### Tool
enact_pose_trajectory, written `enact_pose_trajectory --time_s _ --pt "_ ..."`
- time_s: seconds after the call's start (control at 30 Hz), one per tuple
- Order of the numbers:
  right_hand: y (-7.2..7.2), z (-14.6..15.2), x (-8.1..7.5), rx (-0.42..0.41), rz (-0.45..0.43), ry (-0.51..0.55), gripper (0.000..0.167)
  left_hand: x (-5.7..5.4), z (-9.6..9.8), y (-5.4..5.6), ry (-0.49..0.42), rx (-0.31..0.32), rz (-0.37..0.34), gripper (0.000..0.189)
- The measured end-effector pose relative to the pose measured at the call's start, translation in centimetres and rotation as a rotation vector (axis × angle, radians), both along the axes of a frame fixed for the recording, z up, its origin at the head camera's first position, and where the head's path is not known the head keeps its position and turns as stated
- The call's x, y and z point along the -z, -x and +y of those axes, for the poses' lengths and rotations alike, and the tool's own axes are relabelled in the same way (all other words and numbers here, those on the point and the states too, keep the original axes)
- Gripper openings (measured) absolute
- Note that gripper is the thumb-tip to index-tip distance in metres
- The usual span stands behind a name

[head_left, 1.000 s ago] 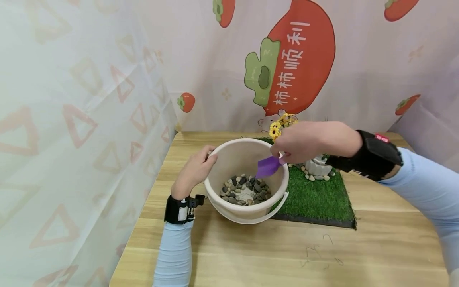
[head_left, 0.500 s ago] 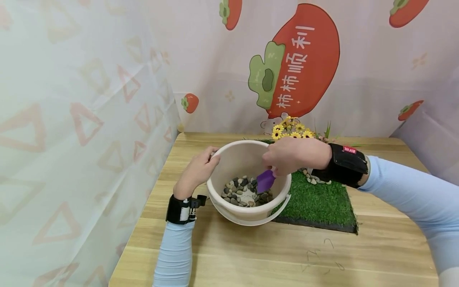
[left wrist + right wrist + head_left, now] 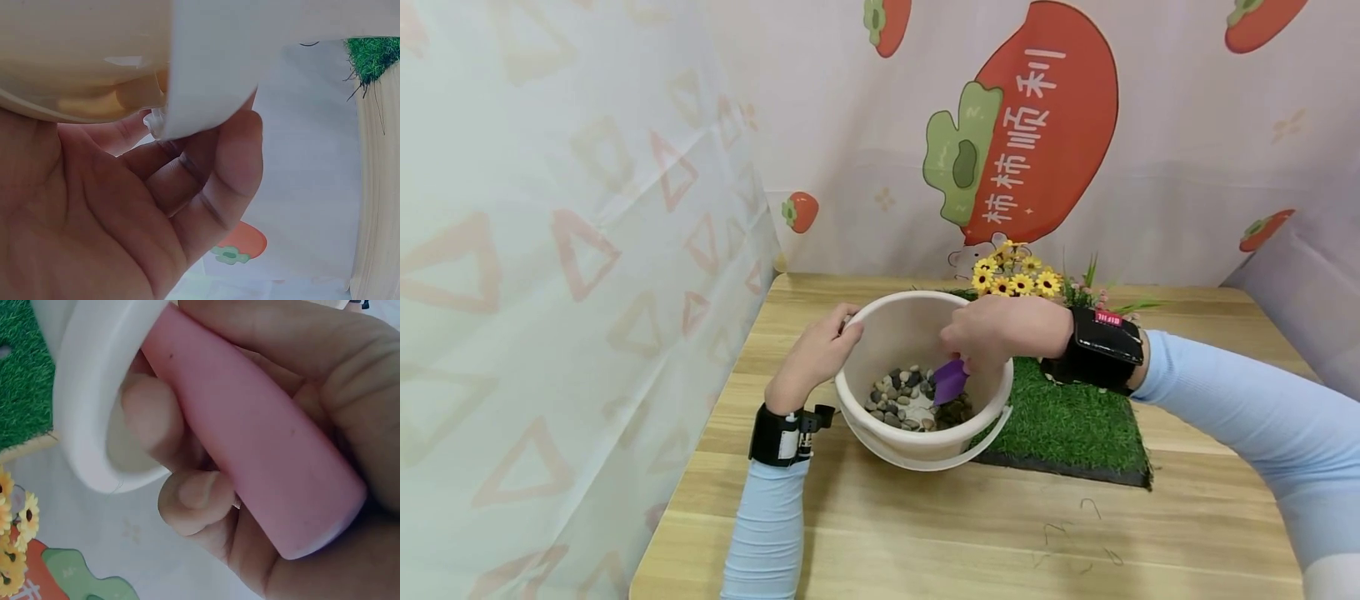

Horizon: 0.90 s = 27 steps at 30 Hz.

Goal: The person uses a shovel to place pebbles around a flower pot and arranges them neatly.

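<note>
A cream bucket [image 3: 868,337] stands on the wooden table, tipped slightly toward me, with its handle [image 3: 917,463] hanging down in front. Pebbles [image 3: 891,406] in several greys and browns cover its bottom, leaving a pale bare patch. My left hand [image 3: 808,358] grips the bucket's left rim; in the left wrist view its fingers [image 3: 234,162] curl under the edge. With my right hand [image 3: 1000,329] I hold a small toy shovel by its pink handle [image 3: 250,431]. Its purple blade [image 3: 951,382] points down into the bucket, right at the pebbles on the right side.
A mat of artificial grass [image 3: 1067,425] lies right of the bucket, partly behind it. Yellow flowers [image 3: 1018,283] and green leaves rise at its back, partly hidden by my right arm. Dark loose strands [image 3: 1090,504] lie on the table [image 3: 970,533] in front. Printed cloth hangs behind and at left.
My right hand has moved down and left into the bucket, bringing the shovel blade from near the rim to the pebbles. The left hand keeps its grip on the rim.
</note>
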State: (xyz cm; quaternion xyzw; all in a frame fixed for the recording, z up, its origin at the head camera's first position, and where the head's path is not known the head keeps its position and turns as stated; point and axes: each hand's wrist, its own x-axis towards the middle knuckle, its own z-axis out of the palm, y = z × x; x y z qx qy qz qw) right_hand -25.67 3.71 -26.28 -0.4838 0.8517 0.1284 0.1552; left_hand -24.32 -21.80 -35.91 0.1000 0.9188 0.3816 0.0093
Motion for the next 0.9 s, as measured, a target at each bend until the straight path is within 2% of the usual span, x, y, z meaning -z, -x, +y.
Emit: enact_pose_trajectory --time_s 0.17,0.3,0.4,0.53,0.8,0.9 --pt "-0.5 -0.1 0.6 -0.042 0.06 0.064 0.025 0.3 -0.1 0.2 0.003 0.002 -0.003 0.039" --pt "-0.7 -0.4 1.4 -0.044 0.099 0.059 0.027 0.3 0.0 0.2 0.008 0.003 -0.002 0.038" --pt "-0.6 -0.6 2.2 -0.045 0.128 0.054 0.024 0.2 0.1 0.1 0.004 0.001 -0.002 0.039" --pt "-0.2 -0.4 3.3 -0.082 0.156 0.118 0.021 0.1 0.2 0.1 -0.007 0.003 -0.008 0.039" --pt "0.8 0.6 5.1 -0.148 0.097 0.324 0.028 0.4 0.2 0.2 -0.009 -0.002 -0.017 0.04" --pt "1.1 0.7 5.6 -0.148 0.075 0.345 0.025 0.4 0.1 0.3 -0.011 -0.001 -0.022 0.041"
